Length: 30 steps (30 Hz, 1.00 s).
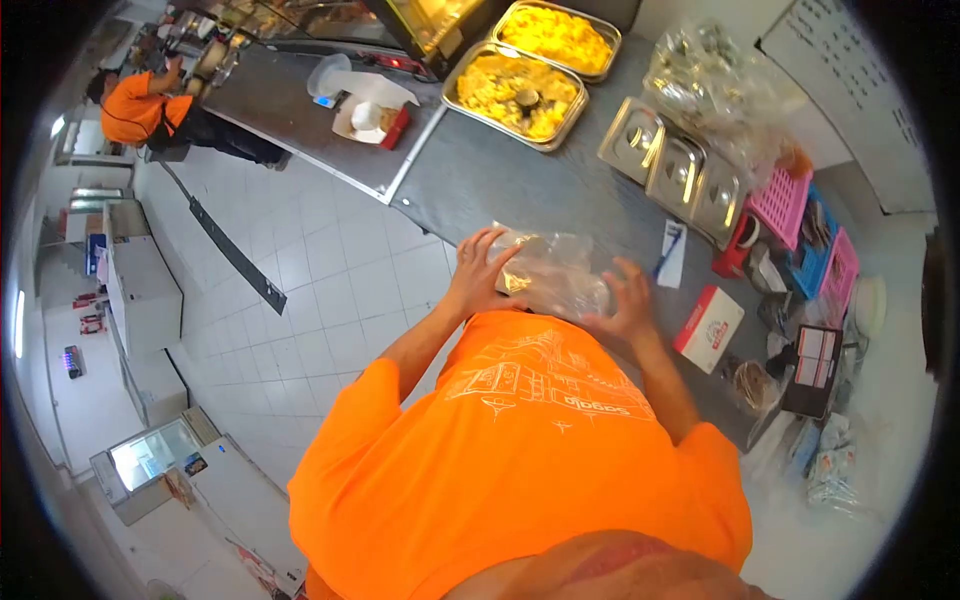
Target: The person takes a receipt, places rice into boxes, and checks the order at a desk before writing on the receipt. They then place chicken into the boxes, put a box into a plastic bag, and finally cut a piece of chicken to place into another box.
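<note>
A clear plastic bag (pixel 555 272) lies flat on the dark counter (pixel 500 170), just in front of my orange shirt. At its left end, my left hand (pixel 478 272) rests with fingers spread, touching the plastic. My right hand (pixel 630 305) is by the bag's right end, its fingers apart and slightly curled. Beyond the bag stand two metal trays of yellow food, the nearer one (pixel 515 95) with a spoon in it and the farther one (pixel 558 38) behind.
Lidded steel containers (pixel 680 170), a blue pen (pixel 670 250) on paper, a red-and-white box (pixel 710 328) and pink baskets (pixel 782 205) line the right side. An open carton (pixel 372 112) sits on the left counter. A person in orange (pixel 140 108) works at the far left.
</note>
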Each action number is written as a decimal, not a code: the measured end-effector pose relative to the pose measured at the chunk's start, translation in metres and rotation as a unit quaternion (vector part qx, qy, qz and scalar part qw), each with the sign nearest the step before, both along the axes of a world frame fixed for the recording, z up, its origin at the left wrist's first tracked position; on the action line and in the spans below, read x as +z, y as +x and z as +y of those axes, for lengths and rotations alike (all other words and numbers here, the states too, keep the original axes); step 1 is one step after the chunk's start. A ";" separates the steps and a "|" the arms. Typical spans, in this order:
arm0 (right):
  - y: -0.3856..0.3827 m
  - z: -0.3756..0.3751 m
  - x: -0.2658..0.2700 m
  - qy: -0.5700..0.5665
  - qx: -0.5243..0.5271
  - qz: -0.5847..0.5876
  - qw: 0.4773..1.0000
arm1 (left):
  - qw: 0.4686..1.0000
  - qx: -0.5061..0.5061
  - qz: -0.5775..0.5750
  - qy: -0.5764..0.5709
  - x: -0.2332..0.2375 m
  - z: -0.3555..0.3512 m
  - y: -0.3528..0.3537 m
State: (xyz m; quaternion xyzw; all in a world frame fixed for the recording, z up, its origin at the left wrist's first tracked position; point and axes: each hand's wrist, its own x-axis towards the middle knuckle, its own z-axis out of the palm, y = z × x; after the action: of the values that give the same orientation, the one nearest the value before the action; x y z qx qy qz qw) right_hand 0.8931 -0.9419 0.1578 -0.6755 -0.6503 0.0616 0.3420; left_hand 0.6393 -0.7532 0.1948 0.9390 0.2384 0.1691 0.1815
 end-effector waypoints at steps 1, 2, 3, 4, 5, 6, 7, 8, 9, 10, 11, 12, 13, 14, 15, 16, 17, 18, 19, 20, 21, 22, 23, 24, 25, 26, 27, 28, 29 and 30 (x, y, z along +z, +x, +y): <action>-0.018 0.003 -0.006 -0.031 0.000 -0.025 0.999 | 1.000 0.002 -0.004 0.005 -0.027 0.009 -0.023; -0.035 0.007 -0.012 -0.060 0.001 -0.052 0.997 | 0.996 0.033 0.022 -0.075 -0.069 0.018 -0.048; -0.046 0.010 -0.048 -0.077 -0.049 0.004 0.996 | 0.985 0.061 0.048 -0.155 -0.091 0.031 -0.064; -0.050 0.021 -0.068 -0.091 -0.101 0.058 0.989 | 0.986 0.058 0.043 -0.152 -0.091 0.050 -0.063; -0.047 0.043 -0.064 -0.087 -0.103 0.053 0.989 | 0.973 0.052 -0.013 -0.226 -0.089 0.067 -0.054; -0.046 0.063 -0.061 -0.111 -0.142 0.025 0.983 | 0.950 0.045 -0.066 -0.301 -0.086 0.083 -0.051; -0.050 0.081 -0.054 -0.135 -0.182 -0.001 0.974 | 0.976 0.051 0.038 -0.206 -0.049 0.101 -0.046; -0.058 0.097 -0.045 -0.133 -0.185 -0.004 0.974 | 0.985 0.056 -0.003 -0.165 -0.054 0.136 -0.050; -0.064 0.115 -0.037 -0.176 -0.195 0.007 0.965 | 0.990 0.061 -0.046 -0.121 -0.061 0.180 -0.054; -0.068 0.135 -0.028 -0.216 -0.206 0.017 0.954 | 0.986 0.145 -0.008 -0.085 -0.065 0.225 -0.066; -0.072 0.152 -0.018 -0.209 -0.211 0.011 0.955 | 0.974 0.187 -0.074 -0.104 -0.071 0.286 -0.079; -0.081 0.166 -0.008 -0.161 -0.235 -0.015 0.958 | 0.942 0.304 -0.130 -0.062 -0.069 0.330 -0.098; -0.090 0.178 0.002 -0.113 -0.259 -0.040 0.958 | 0.951 0.275 -0.138 -0.039 -0.099 0.398 -0.131; -0.097 0.194 0.015 -0.113 -0.265 -0.042 0.957 | 0.883 0.424 -0.105 -0.172 -0.077 0.421 -0.144; -0.104 0.214 0.030 -0.074 -0.252 -0.026 0.964 | 0.835 0.430 -0.183 -0.290 -0.113 0.464 -0.170; -0.110 0.234 0.039 -0.035 -0.239 -0.010 0.970 | 0.769 0.427 -0.255 -0.402 -0.151 0.499 -0.186; -0.113 0.260 0.040 -0.023 -0.207 0.009 0.978 | 0.770 0.423 -0.252 -0.406 -0.142 0.499 -0.182; -0.115 0.290 0.041 -0.012 -0.173 0.028 0.984 | 0.772 0.398 -0.192 -0.456 -0.122 0.487 -0.176; -0.117 0.323 0.042 -0.020 -0.128 0.065 0.989 | 0.770 0.372 -0.133 -0.502 -0.109 0.483 -0.173; -0.119 0.361 0.043 -0.027 -0.083 0.101 0.991 | 0.808 0.346 -0.120 -0.462 -0.139 0.489 -0.179; -0.120 0.402 0.038 -0.020 -0.044 0.113 0.992 | 0.843 0.319 -0.106 -0.420 -0.170 0.495 -0.186; -0.121 0.444 0.030 -0.013 -0.004 0.123 0.992 | 0.847 0.390 -0.060 -0.357 -0.170 0.479 -0.184; -0.123 0.483 0.024 0.001 0.016 0.083 0.996 | 0.830 0.414 -0.148 -0.343 -0.184 0.460 -0.181; -0.127 0.517 0.019 0.015 0.037 0.042 0.998 | 0.830 0.415 -0.149 -0.342 -0.175 0.442 -0.177; -0.133 0.549 0.016 0.041 0.053 0.040 0.997 | 0.785 0.526 -0.229 -0.235 -0.151 0.426 -0.170; -0.143 0.572 0.014 0.065 0.070 0.039 0.995 | 0.714 0.621 -0.300 -0.120 -0.125 0.416 -0.164; -0.153 0.584 0.021 0.063 0.075 0.040 0.994 | 0.711 0.625 -0.299 -0.120 -0.101 0.414 -0.157; -0.161 0.596 0.035 0.008 0.105 -0.026 0.994 | 0.733 0.617 -0.286 0.005 -0.076 0.413 -0.151; -0.168 0.605 0.045 -0.046 0.133 -0.093 0.986 | 0.744 0.599 -0.268 0.131 -0.059 0.415 -0.149; -0.174 0.610 0.049 -0.049 0.138 -0.093 0.985 | 0.741 0.603 -0.265 0.128 -0.051 0.420 -0.153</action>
State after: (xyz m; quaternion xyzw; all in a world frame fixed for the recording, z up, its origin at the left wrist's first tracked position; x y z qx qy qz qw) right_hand 0.7189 -0.3315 0.2068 -0.5982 -0.7624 0.0766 0.2347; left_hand 0.4864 -0.3334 0.1441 0.5309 0.6729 0.5146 -0.0246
